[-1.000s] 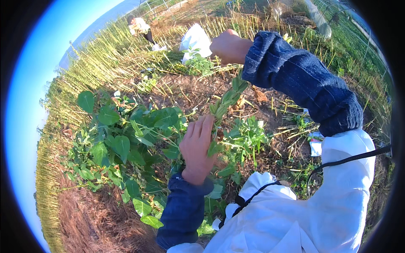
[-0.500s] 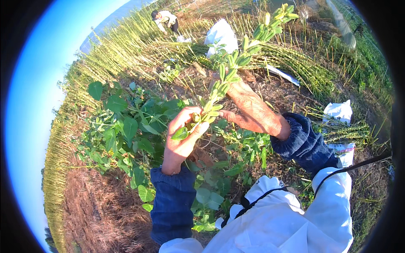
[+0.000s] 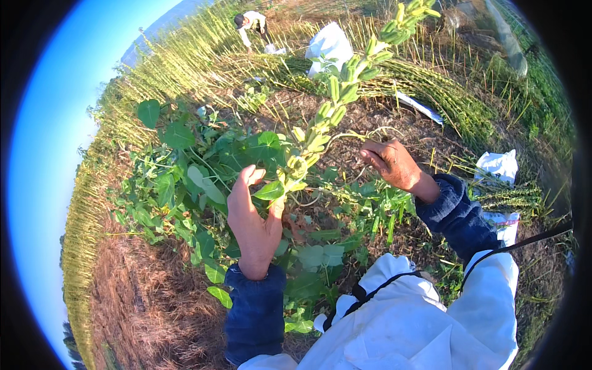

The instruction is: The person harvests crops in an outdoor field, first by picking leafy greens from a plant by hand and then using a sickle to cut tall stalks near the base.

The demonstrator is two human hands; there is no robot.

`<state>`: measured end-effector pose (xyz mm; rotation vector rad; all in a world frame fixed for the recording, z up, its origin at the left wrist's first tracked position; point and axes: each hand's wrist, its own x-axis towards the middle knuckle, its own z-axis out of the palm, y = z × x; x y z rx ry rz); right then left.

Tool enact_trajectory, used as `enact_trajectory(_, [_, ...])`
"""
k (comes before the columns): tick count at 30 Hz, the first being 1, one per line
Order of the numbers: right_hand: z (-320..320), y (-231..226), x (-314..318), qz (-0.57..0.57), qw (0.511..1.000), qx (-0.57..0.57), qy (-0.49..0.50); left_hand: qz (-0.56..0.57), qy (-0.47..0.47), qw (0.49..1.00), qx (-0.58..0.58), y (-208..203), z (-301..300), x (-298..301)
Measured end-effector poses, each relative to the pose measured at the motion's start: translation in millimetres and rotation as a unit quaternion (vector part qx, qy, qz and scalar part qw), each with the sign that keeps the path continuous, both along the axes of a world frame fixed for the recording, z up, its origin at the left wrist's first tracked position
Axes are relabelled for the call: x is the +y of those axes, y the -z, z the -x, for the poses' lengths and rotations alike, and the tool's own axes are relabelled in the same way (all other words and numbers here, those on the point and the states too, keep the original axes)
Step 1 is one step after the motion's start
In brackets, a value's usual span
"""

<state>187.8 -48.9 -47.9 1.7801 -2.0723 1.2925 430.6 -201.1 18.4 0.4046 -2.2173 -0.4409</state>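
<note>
A long green stalk set with pods (image 3: pixel 333 111), much like sesame, slants from the upper right to its leafy end by my left hand (image 3: pixel 254 225). That hand is open, its thumb and fingers apart around the leafy end; the thumb appears to touch it. To the right, my right hand (image 3: pixel 398 165) is closed, fingers curled, by a thin pale vine stem (image 3: pixel 350 134) that runs from the podded stalk to its fingertips. Its curled fingers partly hide the grip.
Broad-leaved green plants (image 3: pixel 179 135) grow below and left of my hands. Cut stalks (image 3: pixel 431 92) lie in a row beyond, near a white sack (image 3: pixel 330 46). Another person (image 3: pixel 250 24) bends over farther off. More white sacking (image 3: pixel 496 166) lies at right.
My right hand has left the podded stalk and moved right and down, drawing out a thin vine stem. My left hand has loosened its pinch, its fingers spreading.
</note>
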Motion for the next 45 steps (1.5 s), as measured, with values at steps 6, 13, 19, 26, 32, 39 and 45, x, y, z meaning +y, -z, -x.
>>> enact_trajectory(6, [-41,-21,51,-0.104,0.925,-0.351,-0.104,0.113,-0.019,0.993,0.022,32,19,-8])
enact_trajectory(13, [-114,-105,128,0.173,0.914,-0.367,0.000,0.111,0.010,0.993,0.035,47,36,-3])
enact_trajectory(19, [-47,-43,133,-0.301,0.879,-0.366,-0.050,0.112,0.072,0.990,0.039,49,41,11])
enact_trajectory(26, [-85,-111,164,-0.024,0.966,-0.257,-0.028,0.163,0.045,0.985,0.022,55,33,18])
enact_trajectory(32, [-83,-198,105,-0.002,0.964,0.236,0.122,0.057,0.064,0.996,0.020,57,32,44])
enact_trajectory(39, [-73,-252,13,0.033,0.920,0.386,0.061,-0.093,0.144,0.980,0.098,37,10,54])
enact_trajectory(45, [-9,-267,-69,-0.047,0.924,0.379,0.014,-0.254,0.092,0.952,0.143,-1,5,54])
